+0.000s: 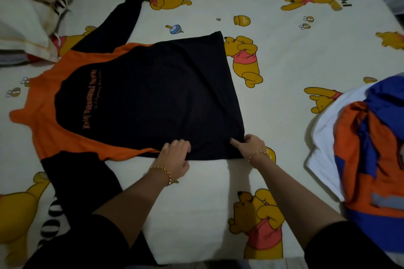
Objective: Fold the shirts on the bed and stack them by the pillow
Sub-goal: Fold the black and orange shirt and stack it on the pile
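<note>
While the shirt (148, 94) lies flat mid-frame on the bed (196, 192), long axis left to right, collar left, the left grip (175, 155) pinches its lower edge and the right grip (251, 146) meets the lower-right hem corner, hold unclear.

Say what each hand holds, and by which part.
Both hold the black-and-orange shirt along its near edge: the left hand grips mid-edge, the right hand pinches the hem corner.

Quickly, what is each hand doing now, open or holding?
Left hand: grips the near edge of the black and orange shirt.
Right hand: index finger on the shirt's corner; grip cannot be told.
</note>
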The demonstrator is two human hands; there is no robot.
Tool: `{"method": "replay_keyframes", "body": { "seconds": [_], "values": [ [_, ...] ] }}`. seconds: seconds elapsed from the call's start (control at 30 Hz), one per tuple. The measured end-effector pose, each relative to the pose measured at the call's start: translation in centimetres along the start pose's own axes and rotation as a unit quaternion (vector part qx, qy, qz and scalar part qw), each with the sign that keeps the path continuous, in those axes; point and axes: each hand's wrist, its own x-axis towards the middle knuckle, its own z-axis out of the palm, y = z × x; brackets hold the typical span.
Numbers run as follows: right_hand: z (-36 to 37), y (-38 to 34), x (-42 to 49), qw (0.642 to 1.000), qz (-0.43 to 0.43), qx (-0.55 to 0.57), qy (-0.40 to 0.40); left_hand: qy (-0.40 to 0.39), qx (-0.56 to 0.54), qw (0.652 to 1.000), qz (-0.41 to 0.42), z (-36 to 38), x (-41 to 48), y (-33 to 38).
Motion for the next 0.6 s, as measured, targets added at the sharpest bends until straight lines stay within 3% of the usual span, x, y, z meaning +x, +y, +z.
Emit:
{"method": "replay_keyframes", "body": {
  "seconds": [0.17,0.47,0.6],
  "values": [
    [-0.8,0.7,-1.4,0.995,-0.009,-0.074,-0.062,-0.034,0.15,0.986,-0.063,-0.4,-1.2,-1.3],
    [-3.3,2.5,-3.0,0.992,0.017,-0.122,-0.018,-0.056,0.031,0.998,-0.012,-0.5,-3.4,-0.3],
    [-0.5,2.8,-4.6,0.993,-0.033,-0.083,0.072,-0.035,-0.01,0.999,-0.039,0.5,-4.4,-1.3]
  ]
}}
